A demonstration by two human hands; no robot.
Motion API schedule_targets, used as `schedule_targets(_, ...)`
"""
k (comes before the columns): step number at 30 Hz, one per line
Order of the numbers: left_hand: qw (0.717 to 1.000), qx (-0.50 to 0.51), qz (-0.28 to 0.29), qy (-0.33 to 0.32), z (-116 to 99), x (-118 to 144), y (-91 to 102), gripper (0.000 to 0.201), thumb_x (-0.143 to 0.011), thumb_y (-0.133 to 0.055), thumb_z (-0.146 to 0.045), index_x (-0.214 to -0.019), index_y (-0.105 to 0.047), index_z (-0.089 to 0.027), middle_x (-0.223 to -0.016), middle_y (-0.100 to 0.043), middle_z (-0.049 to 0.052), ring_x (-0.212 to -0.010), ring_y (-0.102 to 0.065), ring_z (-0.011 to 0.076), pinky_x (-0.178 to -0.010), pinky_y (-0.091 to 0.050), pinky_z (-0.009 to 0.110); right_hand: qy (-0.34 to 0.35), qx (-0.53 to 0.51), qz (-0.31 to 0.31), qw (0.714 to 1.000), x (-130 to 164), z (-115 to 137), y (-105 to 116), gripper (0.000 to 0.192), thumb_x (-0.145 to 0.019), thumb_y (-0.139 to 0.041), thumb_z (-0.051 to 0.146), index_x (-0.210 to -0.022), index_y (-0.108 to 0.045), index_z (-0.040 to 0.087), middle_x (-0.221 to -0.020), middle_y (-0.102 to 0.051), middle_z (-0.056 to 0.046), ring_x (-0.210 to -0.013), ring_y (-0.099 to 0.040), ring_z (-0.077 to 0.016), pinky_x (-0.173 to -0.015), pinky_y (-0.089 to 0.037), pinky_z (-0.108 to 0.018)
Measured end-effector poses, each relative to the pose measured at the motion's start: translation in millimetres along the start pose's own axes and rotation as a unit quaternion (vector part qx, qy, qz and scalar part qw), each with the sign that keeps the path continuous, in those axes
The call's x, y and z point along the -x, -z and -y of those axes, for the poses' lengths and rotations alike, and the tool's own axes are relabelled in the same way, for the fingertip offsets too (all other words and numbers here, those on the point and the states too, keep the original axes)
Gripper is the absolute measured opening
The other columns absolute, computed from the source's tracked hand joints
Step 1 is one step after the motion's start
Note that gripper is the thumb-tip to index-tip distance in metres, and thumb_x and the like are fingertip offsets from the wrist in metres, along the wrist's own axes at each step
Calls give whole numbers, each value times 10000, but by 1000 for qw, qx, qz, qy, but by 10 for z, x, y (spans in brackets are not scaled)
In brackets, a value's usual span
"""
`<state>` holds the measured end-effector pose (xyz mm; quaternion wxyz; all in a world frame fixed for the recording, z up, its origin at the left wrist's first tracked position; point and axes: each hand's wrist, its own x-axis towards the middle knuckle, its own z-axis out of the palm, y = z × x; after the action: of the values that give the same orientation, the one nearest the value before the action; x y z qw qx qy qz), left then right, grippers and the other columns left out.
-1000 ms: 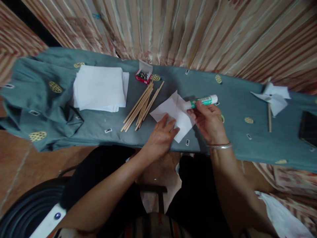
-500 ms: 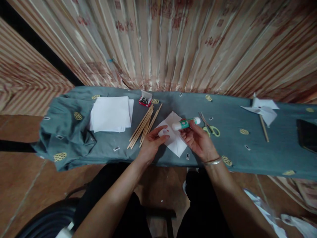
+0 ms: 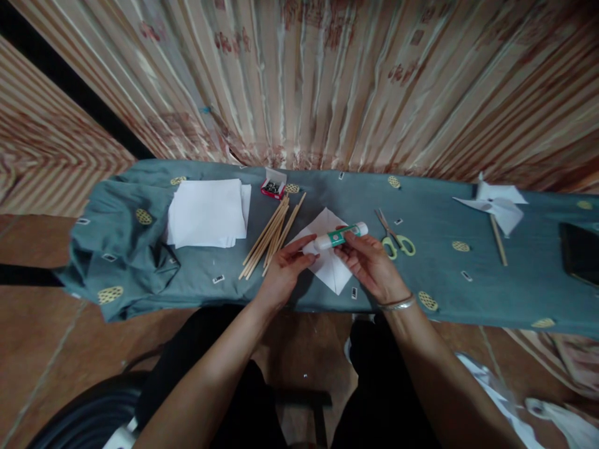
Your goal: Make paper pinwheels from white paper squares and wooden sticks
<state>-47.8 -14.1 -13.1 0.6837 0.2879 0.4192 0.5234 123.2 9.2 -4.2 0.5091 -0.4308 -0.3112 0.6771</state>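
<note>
A white and green glue stick (image 3: 337, 237) is held slantwise above the paper by my right hand (image 3: 372, 265), thumb and fingers closed round its barrel. My left hand (image 3: 287, 268) pinches the white cap (image 3: 321, 242) at the glue stick's left end. Cap and barrel now meet in one line; whether the cap is fully pressed on I cannot tell. Beneath both hands lies a square of white paper (image 3: 332, 274) with crease lines, one corner pointing at me. Scissors (image 3: 395, 240) with green handles rest just right of my right hand.
Left of the paper lie several wooden sticks (image 3: 269, 240), beside a stack of white paper (image 3: 206, 215). A small open red box (image 3: 272, 185) of dark pins stands behind. Farther right are a paper pinwheel (image 3: 500, 206) on a stick and a dark phone-like object (image 3: 580, 252).
The glue stick has moved left toward my left hand. The cap, held apart from it before, now sits against its end.
</note>
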Motion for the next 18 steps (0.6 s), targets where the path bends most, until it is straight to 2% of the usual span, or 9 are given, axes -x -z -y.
schedule_targets(6, 1000, -8, -10, -2, -20, 13, 0, 425, -582, -835, -274, -992, -751, -200, -904, -739, 29, -801, -642, 144, -859, -489, 309, -7, -14, -15, 1000, 15, 18, -24, 275, -623, -856, 355, -832, -742, 217, -809, -736, 26, -730, -671, -81, -705, -557, -163)
schedule_targets(11, 998, -51, -20, -18, -26, 8, -4, 404, -591, -826, -286, -973, -742, -185, -905, -736, 31, -805, -647, 156, -843, -502, 324, -1, 8, -27, 1000, 22, 33, -39, 268, -599, -868, 347, -804, -742, 227, -802, -731, 27, -704, -671, -100, -684, -577, -205)
schedule_targets(18, 992, -114, -12, -50, 17, 7, 34, 384, -647, -783, -291, -1007, -727, -170, -909, -738, 47, -796, -654, 169, -785, -510, 314, -22, 14, -20, 999, 43, -7, -118, 283, -543, -896, 343, -720, -725, 203, -718, -737, 31, -643, -689, -97, -637, -592, -194)
